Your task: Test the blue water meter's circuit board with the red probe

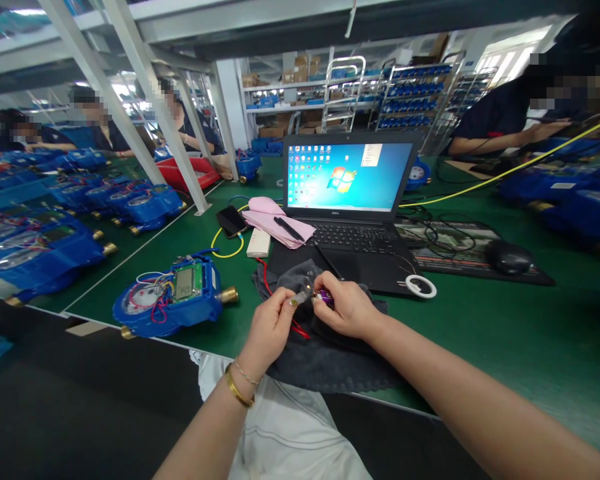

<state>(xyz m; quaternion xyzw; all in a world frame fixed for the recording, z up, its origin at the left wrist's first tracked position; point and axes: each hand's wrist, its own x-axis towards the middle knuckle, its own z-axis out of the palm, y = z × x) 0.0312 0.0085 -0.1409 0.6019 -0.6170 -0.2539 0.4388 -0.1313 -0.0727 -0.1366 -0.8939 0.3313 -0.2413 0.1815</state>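
Note:
My left hand [273,327] is closed, its thumb and fingers pinching a small clear greyish piece [304,295]. In my closed right hand [347,307] is a small purple object [325,296], mostly hidden by the fingers; its kind is unclear. The two pieces meet or nearly meet, with a tiny orange glint between them. Under both hands a dark grey cloth [325,370] covers the table edge and part of the laptop's front. A red wire [300,330] runs below my left hand. To the left lies a blue water meter [167,300], its circuit board, display and wires exposed.
A laptop [347,177] stands ahead, with pink paper [275,223], a pen, a phone [231,221] and a white box [259,243] beside it. A white ring [421,287] and mouse [509,257] are right. Several blue meters [45,247] crowd the left; people work nearby.

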